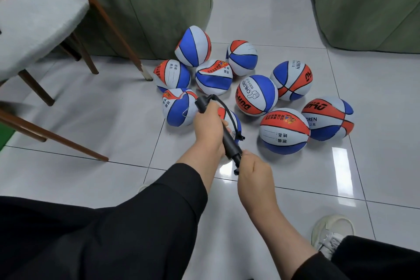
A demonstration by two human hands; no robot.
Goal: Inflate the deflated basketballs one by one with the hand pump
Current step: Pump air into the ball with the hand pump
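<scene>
The slim black plastic hand pump (pixel 227 136) was held above the floor in both hands: the left hand (pixel 209 127) was wrapped tight around its barrel, and the right hand (pixel 252 173) was closed in a fist on the handle end nearest the person. Its thin black hose (pixel 229 113) looped from the far end and hung loose over a partly hidden ball (pixel 236 120) just under the hands; whether the needle sat in any valve could not be told.

Around that ball lay a cluster of red, white and blue rubber basketballs (pixel 256 95), touching or near one another. Those to the left looked dented and creased, such as the one by the pump head (pixel 177 109); those to the right looked rounder, such as the one near the right hand (pixel 284 130). By that sign most of the work seemed left.

All rested on a glossy pale grey tiled floor (pixel 113 107). A grey-cushioned wooden chair (pixel 38 27) stood left, green upholstered seats (pixel 147 11) behind.
</scene>
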